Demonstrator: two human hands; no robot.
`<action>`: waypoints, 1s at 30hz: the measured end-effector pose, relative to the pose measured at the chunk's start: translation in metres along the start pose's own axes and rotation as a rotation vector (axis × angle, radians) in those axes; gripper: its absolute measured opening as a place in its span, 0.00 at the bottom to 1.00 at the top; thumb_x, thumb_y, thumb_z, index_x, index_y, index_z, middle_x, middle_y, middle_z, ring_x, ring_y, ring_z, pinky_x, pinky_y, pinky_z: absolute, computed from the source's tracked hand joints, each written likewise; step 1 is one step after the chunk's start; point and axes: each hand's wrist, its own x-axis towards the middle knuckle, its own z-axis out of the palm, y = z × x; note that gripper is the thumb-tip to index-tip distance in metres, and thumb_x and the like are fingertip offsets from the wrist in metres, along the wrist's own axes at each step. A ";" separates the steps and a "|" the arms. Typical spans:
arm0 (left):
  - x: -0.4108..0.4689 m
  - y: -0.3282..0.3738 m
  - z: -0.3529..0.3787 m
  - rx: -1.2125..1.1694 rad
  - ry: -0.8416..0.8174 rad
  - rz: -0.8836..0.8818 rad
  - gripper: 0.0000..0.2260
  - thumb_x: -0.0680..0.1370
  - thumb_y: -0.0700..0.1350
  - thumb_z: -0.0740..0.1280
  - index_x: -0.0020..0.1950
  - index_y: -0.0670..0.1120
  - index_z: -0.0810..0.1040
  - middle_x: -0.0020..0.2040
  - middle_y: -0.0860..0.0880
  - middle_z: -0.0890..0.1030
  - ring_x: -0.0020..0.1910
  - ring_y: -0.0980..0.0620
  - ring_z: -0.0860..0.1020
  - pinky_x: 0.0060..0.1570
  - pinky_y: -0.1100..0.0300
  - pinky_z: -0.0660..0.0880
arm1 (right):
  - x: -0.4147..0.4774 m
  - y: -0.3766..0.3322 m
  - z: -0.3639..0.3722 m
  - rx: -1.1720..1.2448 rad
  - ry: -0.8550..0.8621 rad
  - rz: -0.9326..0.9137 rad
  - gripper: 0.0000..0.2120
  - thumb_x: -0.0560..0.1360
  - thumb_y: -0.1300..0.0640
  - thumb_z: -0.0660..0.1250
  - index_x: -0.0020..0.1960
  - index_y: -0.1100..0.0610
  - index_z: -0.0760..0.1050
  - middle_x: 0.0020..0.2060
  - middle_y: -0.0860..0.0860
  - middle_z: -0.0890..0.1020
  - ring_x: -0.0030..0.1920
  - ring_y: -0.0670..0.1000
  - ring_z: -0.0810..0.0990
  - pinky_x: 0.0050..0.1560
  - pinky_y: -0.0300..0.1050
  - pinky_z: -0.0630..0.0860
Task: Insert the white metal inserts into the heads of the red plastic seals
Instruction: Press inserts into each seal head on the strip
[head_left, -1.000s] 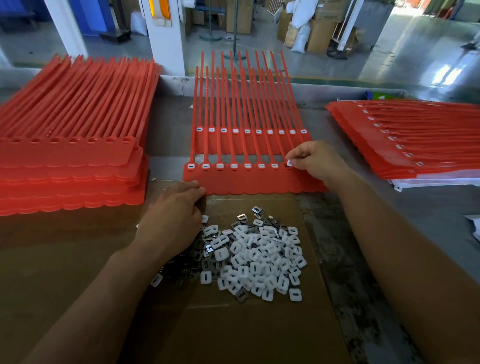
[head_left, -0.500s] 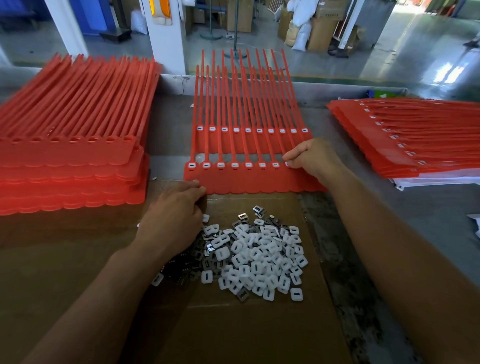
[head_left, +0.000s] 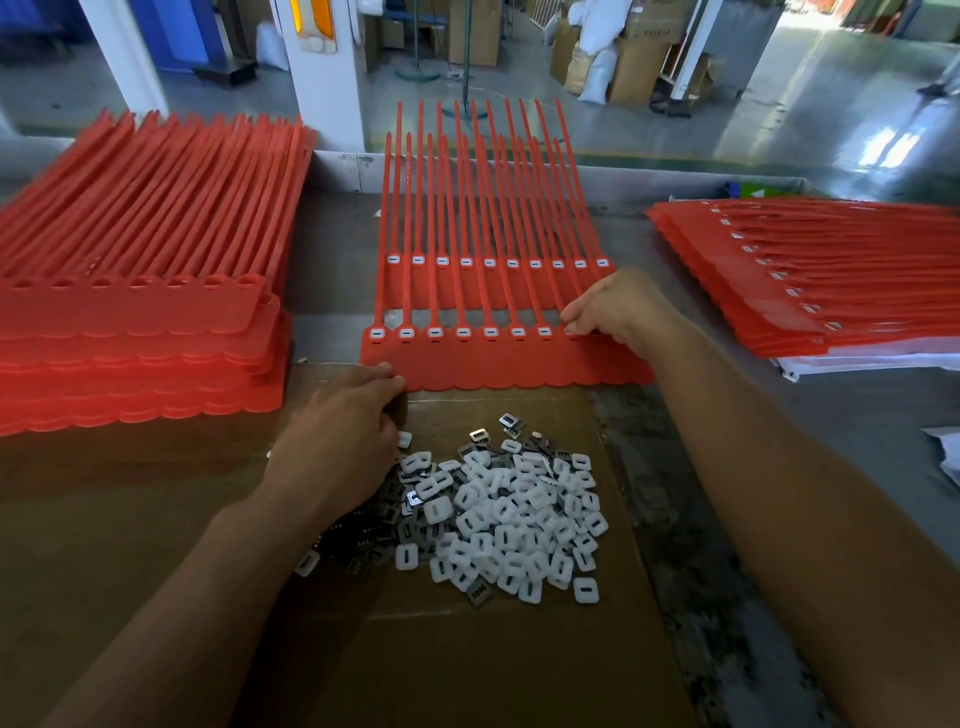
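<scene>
1. Cardboard (head_left: 467, 649), near centre, on the table (head_left: 779, 493). It carries your stock, so keep it from sliding.
2. Inserts (head_left: 509, 519), a loose heap on the cardboard. White faces and dark metal faces lie mixed. Take one at a time and, judging by the filled heads, turn it white face up.
3. Left hand (head_left: 343, 447), palm down over the heap's left edge. Its fingers are relaxed and their tips touch the near edge of the strip. Let it steady that edge. Anything under the palm is hidden.
4. Seals (head_left: 498, 364), the near strip, just beyond the heap. Seven heads from the left show white.
5. Right hand (head_left: 618, 312), at the eighth head. Its fingers are curled and the tips bunched on the head. Whether an insert sits beneath them cannot be told. Press straight down until it lies flush like its neighbours, then work on rightward.
6. Far strip (head_left: 493, 262), ten heads all filled. Use it as your pattern.
7. Left stack (head_left: 130, 322), heads unfilled. Right stack (head_left: 805, 291), heads showing white.
</scene>
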 end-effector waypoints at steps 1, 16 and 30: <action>0.000 0.000 0.000 0.004 -0.001 0.001 0.20 0.77 0.38 0.57 0.69 0.48 0.69 0.72 0.53 0.65 0.70 0.52 0.62 0.69 0.55 0.58 | 0.000 0.001 0.000 -0.001 0.001 -0.004 0.10 0.68 0.67 0.69 0.49 0.61 0.81 0.34 0.48 0.76 0.34 0.43 0.72 0.36 0.34 0.70; 0.001 0.001 0.000 0.010 0.001 0.008 0.20 0.77 0.38 0.57 0.69 0.47 0.69 0.72 0.52 0.65 0.70 0.52 0.62 0.69 0.55 0.58 | -0.042 0.003 0.015 -0.076 0.117 -0.358 0.08 0.72 0.61 0.69 0.52 0.55 0.79 0.46 0.48 0.81 0.43 0.40 0.75 0.45 0.33 0.69; 0.001 0.000 0.001 0.020 0.026 0.018 0.20 0.76 0.37 0.58 0.68 0.47 0.71 0.71 0.52 0.66 0.69 0.52 0.64 0.68 0.58 0.58 | -0.106 -0.012 0.025 -0.405 -0.437 -0.508 0.07 0.70 0.58 0.72 0.47 0.48 0.82 0.35 0.38 0.78 0.38 0.35 0.76 0.38 0.23 0.71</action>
